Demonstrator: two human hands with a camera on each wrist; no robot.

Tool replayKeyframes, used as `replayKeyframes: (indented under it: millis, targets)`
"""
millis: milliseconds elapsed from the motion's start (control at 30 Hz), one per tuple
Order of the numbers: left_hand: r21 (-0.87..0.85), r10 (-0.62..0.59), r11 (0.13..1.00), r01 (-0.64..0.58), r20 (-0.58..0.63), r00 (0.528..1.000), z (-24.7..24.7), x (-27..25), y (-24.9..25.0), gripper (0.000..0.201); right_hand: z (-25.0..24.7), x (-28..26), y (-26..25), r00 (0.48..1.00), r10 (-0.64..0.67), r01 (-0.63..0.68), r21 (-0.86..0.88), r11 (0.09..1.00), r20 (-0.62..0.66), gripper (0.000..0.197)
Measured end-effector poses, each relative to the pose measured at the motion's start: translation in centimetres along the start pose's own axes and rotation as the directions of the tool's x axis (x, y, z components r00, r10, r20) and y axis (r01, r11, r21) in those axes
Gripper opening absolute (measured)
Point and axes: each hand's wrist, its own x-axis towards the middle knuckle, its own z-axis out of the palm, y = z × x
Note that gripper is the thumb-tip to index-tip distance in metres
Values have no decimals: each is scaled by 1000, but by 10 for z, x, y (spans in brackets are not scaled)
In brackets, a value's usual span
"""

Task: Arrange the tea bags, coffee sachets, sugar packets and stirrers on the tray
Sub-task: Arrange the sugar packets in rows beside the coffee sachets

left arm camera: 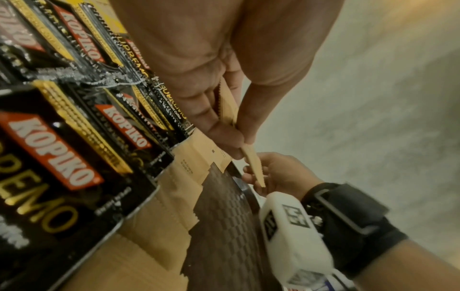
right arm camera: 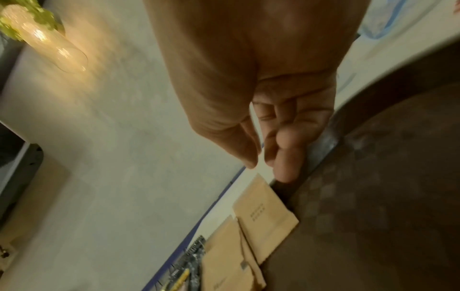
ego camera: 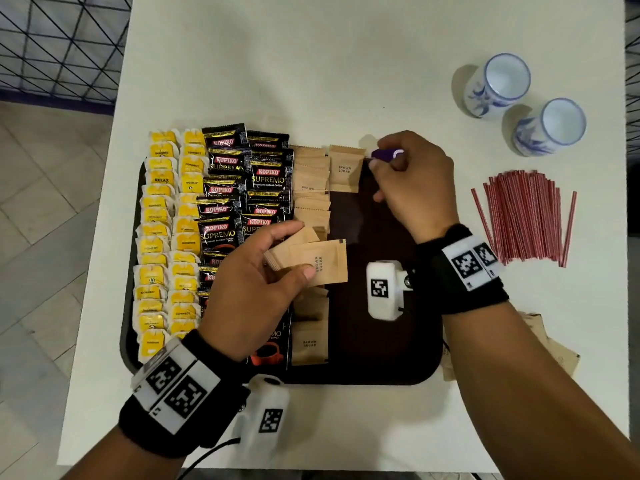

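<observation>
A dark brown tray (ego camera: 374, 230) holds two columns of yellow tea bags (ego camera: 162, 237), two of black coffee sachets (ego camera: 242, 202) and one of brown sugar packets (ego camera: 311, 202). One more sugar packet (ego camera: 346, 169) lies alone at the tray's far edge, to the right of that column. My left hand (ego camera: 298, 251) hovers over the tray's middle and pinches a few sugar packets (ego camera: 318, 263) between thumb and fingers. My right hand (ego camera: 377, 178) is just right of the lone packet (right arm camera: 263, 212), fingers (right arm camera: 286, 157) loosely curled, holding nothing. Red stirrers (ego camera: 523, 216) lie on the table right of the tray.
Two blue-and-white cups (ego camera: 498, 84) (ego camera: 550, 126) stand at the back right of the white table (ego camera: 311, 64). More brown packets (ego camera: 554, 351) lie on the table under my right forearm. A glass vase (right arm camera: 49, 43) stands further off. The tray's right half (ego camera: 381, 341) is bare.
</observation>
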Motion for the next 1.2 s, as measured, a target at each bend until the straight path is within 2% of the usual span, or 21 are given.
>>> replayKeyframes:
  millis: [67, 100, 200, 267, 333, 400, 467, 567, 733, 833, 933, 1033, 1200]
  targets:
    - [38, 27, 999, -27, -13, 1000, 2, 2, 2, 52, -10, -17, -2, 998, 1, -6, 80, 997, 67, 15]
    - [44, 39, 998, -38, -18, 999, 3, 3, 3, 52, -14, -28, -4, 988, -1, -24, 156, 987, 156, 16]
    - [41, 68, 997, -66, -34, 997, 7, 6, 5, 51, -21, -54, -8, 898, -89, -29, 260, 965, 430, 24]
    - [6, 83, 997, -83, -49, 995, 9, 7, 6, 49, -19, -64, -8, 854, -125, -8, 252, 968, 505, 26]
    - [-31, 90, 995, -92, -57, 994, 11, 8, 6, 47, -16, -68, -6, 847, -106, -29, 244, 969, 520, 19]
    - [-79, 83, 993, -89, -69, 994, 13, 9, 4, 45, -14, -70, -5, 839, -58, -104, 264, 959, 541, 15]
    - [-119, 69, 990, -79, -89, 994, 14, 10, 2, 44, -15, -71, -4, 819, -32, -169, 293, 941, 573, 21]
    - [-137, 65, 987, -79, -103, 993, 15, 12, 1, 43, -15, -71, -4, 803, -57, -151, 294, 944, 593, 33]
    - [-157, 64, 984, -86, -140, 988, 20, 10, 2, 40, -17, -70, -7, 828, -91, -73, 267, 961, 554, 11]
    - [-191, 55, 977, -91, -185, 981, 21, 8, 3, 34, -21, -65, 0, 849, -14, -158, 278, 947, 529, 6]
    - [-219, 30, 973, -71, -188, 982, 20, 6, 3, 30, -27, -59, 9, 860, 64, -252, 313, 916, 506, 9]
    - [-160, 35, 985, -64, -177, 984, 17, 6, 6, 32, -27, -56, 8, 838, 32, -231, 300, 926, 545, 12]
    - [39, 50, 998, -45, -157, 986, 13, 8, 1, 58, -31, -55, 1, 787, -68, -152, 299, 942, 613, 16]
